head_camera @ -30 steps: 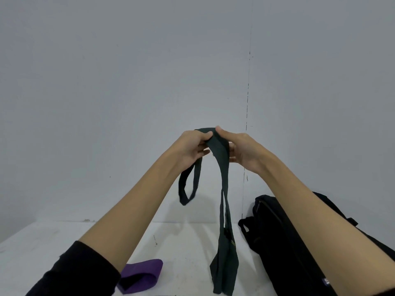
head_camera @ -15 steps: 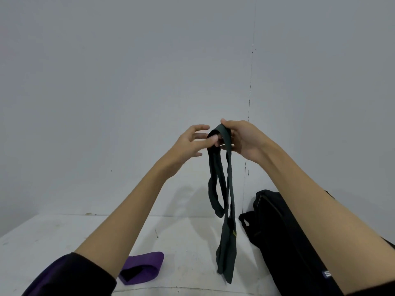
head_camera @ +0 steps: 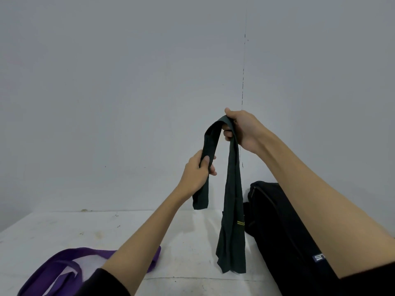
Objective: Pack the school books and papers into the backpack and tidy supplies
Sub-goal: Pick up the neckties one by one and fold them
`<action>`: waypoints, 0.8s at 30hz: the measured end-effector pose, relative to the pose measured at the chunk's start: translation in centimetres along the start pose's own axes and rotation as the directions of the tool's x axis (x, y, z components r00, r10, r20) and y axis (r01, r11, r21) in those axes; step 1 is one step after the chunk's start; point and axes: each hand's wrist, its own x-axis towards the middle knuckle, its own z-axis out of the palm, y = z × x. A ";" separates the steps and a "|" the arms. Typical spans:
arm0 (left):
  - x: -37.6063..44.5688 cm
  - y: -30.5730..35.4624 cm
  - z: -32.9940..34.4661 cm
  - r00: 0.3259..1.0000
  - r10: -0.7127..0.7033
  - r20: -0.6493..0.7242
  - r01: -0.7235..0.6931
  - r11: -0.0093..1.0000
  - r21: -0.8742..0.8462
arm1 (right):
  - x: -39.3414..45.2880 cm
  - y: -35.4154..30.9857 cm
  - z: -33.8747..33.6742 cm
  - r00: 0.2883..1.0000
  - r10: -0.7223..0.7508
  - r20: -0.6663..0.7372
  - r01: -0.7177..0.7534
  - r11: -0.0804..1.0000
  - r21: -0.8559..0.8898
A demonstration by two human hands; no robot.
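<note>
1. A purple bag (head_camera: 64, 265) lies at the lower left of the white table (head_camera: 53, 229), partly behind the left forearm; what it holds cannot be seen.
2. A black backpack (head_camera: 284, 227) lies on the right of the table, against the grey wall (head_camera: 128, 82). Its inside does not show.
3. Bare tabletop runs from the purple bag across to the backpack, and the table's far edge meets the wall.
4. The left hand (head_camera: 197, 171) has its fingers curled round the shorter hanging end of a dark green necktie (head_camera: 232, 201), thumb pressed on the cloth.
5. The right hand (head_camera: 241, 130), higher up, pinches the tie's fold between thumb and curled fingers; the wide end with two yellow stripes hangs above the table, just beside the backpack.
</note>
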 end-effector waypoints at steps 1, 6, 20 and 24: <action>-0.2 -0.4 0.4 0.999 0.014 -0.032 -0.014 1.000 -0.004 | 0.0 0.2 0.1 1.000 0.003 -0.004 -0.003 1.000 0.007; -1.4 -2.4 1.8 0.999 0.020 0.041 -0.022 0.999 0.025 | -0.1 0.0 0.7 0.999 -0.016 -0.051 0.019 0.998 0.059; -3.9 -6.1 2.7 0.997 0.056 0.048 -0.068 0.949 0.309 | -0.4 -1.9 0.1 0.990 -0.024 -0.142 0.051 0.980 0.191; -3.9 -6.2 2.3 0.995 0.015 0.098 -0.055 0.906 0.419 | -0.3 -2.1 -0.3 0.984 -0.037 -0.173 0.069 0.981 0.182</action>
